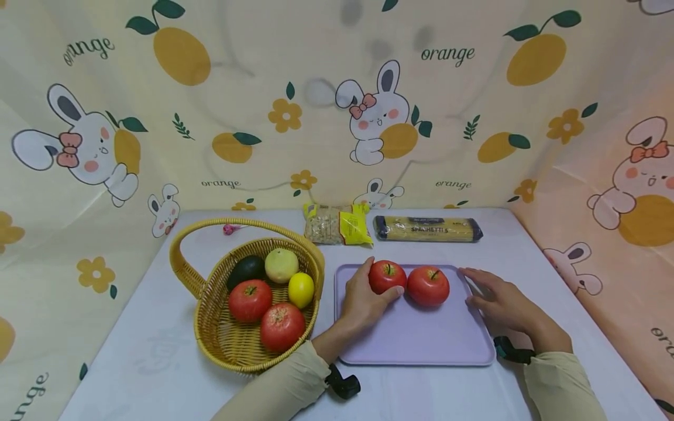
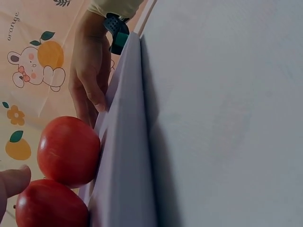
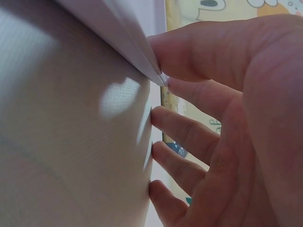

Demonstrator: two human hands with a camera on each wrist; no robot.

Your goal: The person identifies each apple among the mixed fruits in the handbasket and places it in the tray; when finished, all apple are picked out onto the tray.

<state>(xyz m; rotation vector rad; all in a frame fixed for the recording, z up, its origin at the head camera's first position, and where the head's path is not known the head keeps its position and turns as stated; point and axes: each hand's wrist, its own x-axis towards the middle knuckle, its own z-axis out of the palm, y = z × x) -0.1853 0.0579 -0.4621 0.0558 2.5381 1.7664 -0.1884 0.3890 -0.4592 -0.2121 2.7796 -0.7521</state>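
A: What do the two red tomatoes look like?
B: Round, smooth and glossy, each with a dark stem and a small paler patch on top. The nearer-to-the-basket tomato (image 1: 387, 277) and its neighbour, the second tomato (image 1: 429, 286), sit side by side near the far edge of the lilac tray (image 1: 416, 345), a shallow rectangle with rounded corners.

A: And the surface, the room?
B: A pale, whitish tabletop (image 1: 152, 356). Left of the tray stands a woven basket (image 1: 209, 333) with a tall handle; inside are two more red tomatoes (image 1: 250, 301), a yellow lemon (image 1: 301, 290), a pale green round fruit (image 1: 281, 266) and something dark green (image 1: 246, 271). Behind lie a yellow-and-clear bag (image 1: 329, 227) and a spaghetti packet (image 1: 428, 229). Cream cloth (image 1: 316, 35) printed with rabbits and oranges hangs all round.

A: The hands?
B: The left hand (image 1: 365, 299) grips the tomato nearer the basket, thumb on the near side, fingers curled about its left. The right hand (image 1: 505, 304) has its fingers extended and spread, the thumb touching the tray's right rim and the index fingertip at the far right corner.
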